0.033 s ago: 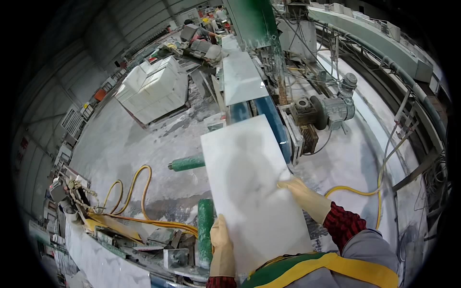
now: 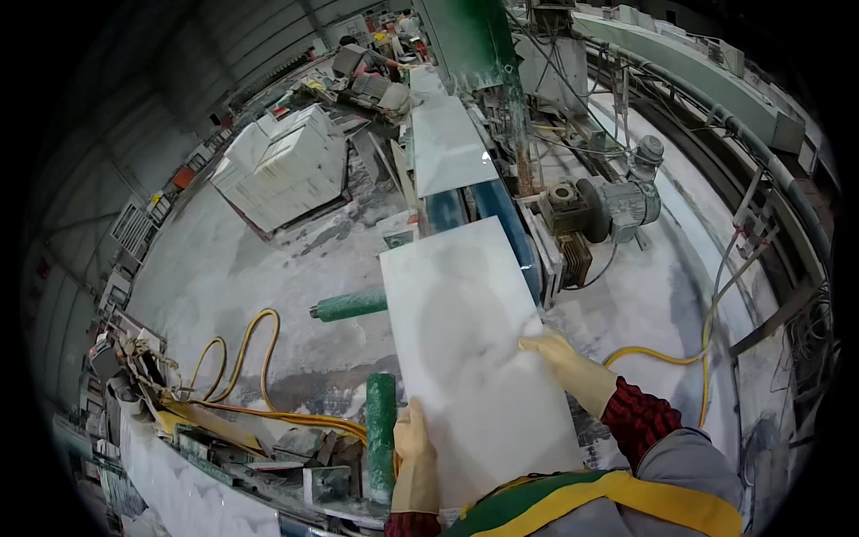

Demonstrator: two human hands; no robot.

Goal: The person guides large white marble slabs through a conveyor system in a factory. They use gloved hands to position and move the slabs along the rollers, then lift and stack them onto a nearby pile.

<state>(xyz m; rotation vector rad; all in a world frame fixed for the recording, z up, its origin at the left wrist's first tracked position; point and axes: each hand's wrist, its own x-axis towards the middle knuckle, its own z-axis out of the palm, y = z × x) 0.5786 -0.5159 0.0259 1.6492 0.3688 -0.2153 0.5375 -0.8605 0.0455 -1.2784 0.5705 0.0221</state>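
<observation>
From the head camera, a smooth white slab (image 2: 474,358) fills the middle, lying in front of the person's body with its near end close against a green and yellow apron (image 2: 537,506). The left hand (image 2: 413,438) grips the slab's left edge near that end; the tip of its thumb shows along the edge, and the fingers underneath are hidden. The right hand (image 2: 565,364) grips the right edge farther up, with its front part bent over onto the top face and the rest of its grip out of sight. A red and black sleeve (image 2: 637,416) covers the right wrist. The slab's far end overlaps two blue bands (image 2: 506,228) in the view; whether it touches them cannot be told. Beyond, another pale slab (image 2: 452,148) lies in line on the machine, beside a tall green housing (image 2: 470,45). A grey motor (image 2: 626,204) stands to the right of the bands. Left of the held slab are two green rollers (image 2: 380,438), one pointing sideways and one pointing toward the person. A yellow hose (image 2: 268,367) loops on the left, and farther back a stack of white blocks (image 2: 286,166) stands on the floor (image 2: 206,259).
</observation>
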